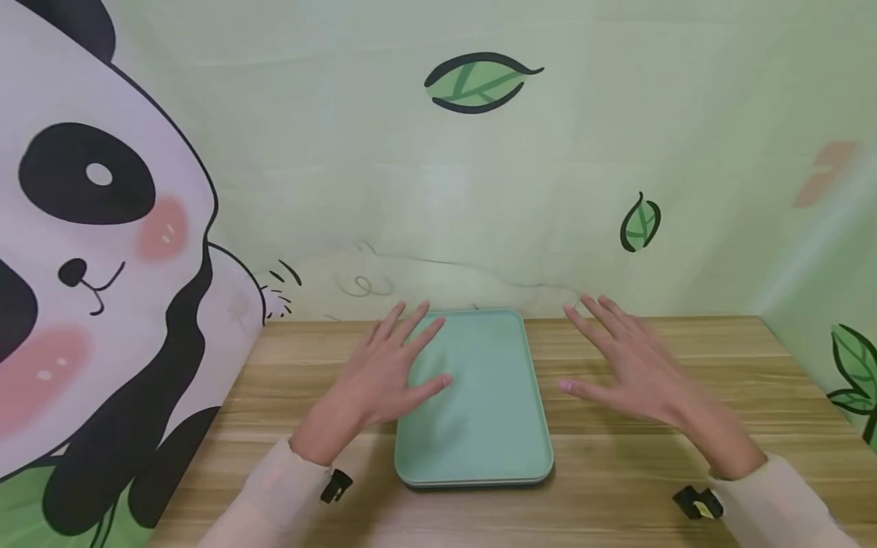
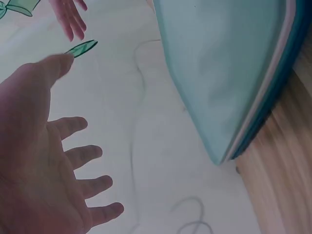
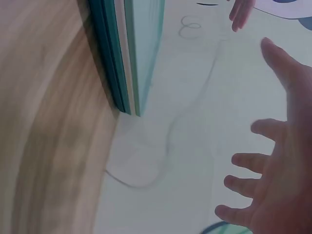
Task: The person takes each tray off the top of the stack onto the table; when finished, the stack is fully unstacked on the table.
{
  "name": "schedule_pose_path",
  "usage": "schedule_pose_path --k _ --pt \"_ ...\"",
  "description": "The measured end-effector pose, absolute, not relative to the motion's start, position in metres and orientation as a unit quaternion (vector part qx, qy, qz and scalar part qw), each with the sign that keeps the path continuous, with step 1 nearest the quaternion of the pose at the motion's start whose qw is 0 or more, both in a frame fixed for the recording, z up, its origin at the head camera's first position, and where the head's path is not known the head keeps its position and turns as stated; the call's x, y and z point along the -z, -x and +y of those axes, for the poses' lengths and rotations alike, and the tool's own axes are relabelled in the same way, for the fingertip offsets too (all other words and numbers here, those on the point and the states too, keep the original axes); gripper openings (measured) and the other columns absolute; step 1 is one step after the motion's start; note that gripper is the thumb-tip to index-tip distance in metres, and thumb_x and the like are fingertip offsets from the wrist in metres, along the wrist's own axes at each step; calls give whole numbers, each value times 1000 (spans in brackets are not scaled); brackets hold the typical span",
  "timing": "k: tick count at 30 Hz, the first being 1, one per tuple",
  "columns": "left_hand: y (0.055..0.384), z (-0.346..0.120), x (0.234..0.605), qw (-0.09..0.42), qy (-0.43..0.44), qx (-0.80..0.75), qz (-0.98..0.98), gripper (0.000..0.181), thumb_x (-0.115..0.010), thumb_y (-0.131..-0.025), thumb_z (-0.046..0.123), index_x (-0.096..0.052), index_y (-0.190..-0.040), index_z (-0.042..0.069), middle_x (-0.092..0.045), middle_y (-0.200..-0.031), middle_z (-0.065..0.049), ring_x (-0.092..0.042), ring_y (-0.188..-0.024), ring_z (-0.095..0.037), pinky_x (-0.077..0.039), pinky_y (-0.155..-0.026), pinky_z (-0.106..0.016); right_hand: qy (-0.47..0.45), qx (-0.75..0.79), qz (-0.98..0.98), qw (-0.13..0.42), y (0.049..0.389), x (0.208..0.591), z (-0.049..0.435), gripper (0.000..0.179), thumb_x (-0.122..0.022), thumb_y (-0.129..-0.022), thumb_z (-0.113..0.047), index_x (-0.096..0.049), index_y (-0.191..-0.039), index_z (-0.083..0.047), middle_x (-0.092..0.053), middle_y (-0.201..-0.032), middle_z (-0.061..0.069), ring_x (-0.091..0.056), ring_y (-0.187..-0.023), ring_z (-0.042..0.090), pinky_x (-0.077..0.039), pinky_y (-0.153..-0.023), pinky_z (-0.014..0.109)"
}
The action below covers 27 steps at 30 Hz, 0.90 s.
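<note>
Your left hand (image 1: 387, 377) and right hand (image 1: 630, 373) are spread, holding nothing, with the flat green stack (image 1: 483, 403) on the tabletop (image 1: 617, 472) nearer the left one; its layers are hard to identify, but it looks stiff, smooth and fairly light, best gripped by its left and right edges.

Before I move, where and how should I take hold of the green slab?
Probably take the green slab by its two long edges, left grip coming from the left, right grip from the right. It lies flat, and its broad top offers little to hold; the layered sides likely suit better.
</note>
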<state>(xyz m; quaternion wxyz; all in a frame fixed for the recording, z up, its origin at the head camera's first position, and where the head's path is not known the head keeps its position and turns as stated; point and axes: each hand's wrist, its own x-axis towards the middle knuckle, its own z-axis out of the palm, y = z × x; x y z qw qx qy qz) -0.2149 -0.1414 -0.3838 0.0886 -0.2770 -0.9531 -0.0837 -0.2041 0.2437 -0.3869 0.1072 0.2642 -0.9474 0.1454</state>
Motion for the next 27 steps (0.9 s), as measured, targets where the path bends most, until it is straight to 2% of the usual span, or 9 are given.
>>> schedule_pose_path --k 5,8,12,16,19,21,27 --pt "224 -153 391 78 245 101 -961 78 -56 -104 61 -35 -167 20 -23 -175 -11 -15 -160 -42 -25 -123 -68 -245 -205 -944 87 213 399 235 102 -73 -93 -62 -21 -171 -23 -26 -172 17 -28 -154 48 -31 -114 76" --pt "230 -161 400 72 218 120 -966 76 -57 -106 55 -35 -167 16 -27 -173 -14 -22 -158 -44 -29 -120 -70 -232 -260 -935 62 220 409 228 98 -72 -96 -58 -22 -171 -20 -30 -170 21 -30 -152 49 -30 -114 77" --pt "232 -168 413 50 188 183 -964 72 -57 -108 41 -32 -166 7 -34 -167 -23 -32 -151 -49 -33 -119 -68 -220 -344 -912 45 232 429 217 90 -74 -99 -45 -28 -168 -12 -38 -164 24 -41 -145 49 -42 -110 71" --pt "229 -169 426 14 156 262 -952 71 -56 -109 30 -26 -166 2 -36 -163 -32 -33 -149 -53 -31 -121 -66 -194 -420 -886 22 238 448 207 80 -76 -100 -34 -36 -163 -6 -47 -155 27 -52 -136 48 -52 -102 66" --pt "226 -170 436 4 135 301 -944 71 -57 -108 25 -25 -166 -1 -37 -161 -33 -36 -149 -51 -31 -121 -64 -167 -451 -877 -8 239 457 200 77 -75 -101 -34 -38 -161 -4 -51 -150 29 -55 -132 48 -52 -102 63" --pt "225 -170 442 -1 121 323 -939 70 -58 -108 22 -26 -165 -2 -41 -158 -33 -43 -144 -49 -36 -119 -63 -145 -470 -870 -33 238 461 196 76 -74 -101 -34 -38 -161 -4 -51 -149 30 -56 -131 48 -54 -100 60" --pt "220 -168 459 -33 81 393 -915 65 -59 -107 16 -31 -162 -5 -51 -150 -31 -55 -134 -46 -48 -110 -60 -89 -544 -830 -83 234 471 187 68 -70 -104 -23 -36 -158 3 -54 -142 34 -61 -125 47 -64 -83 45"
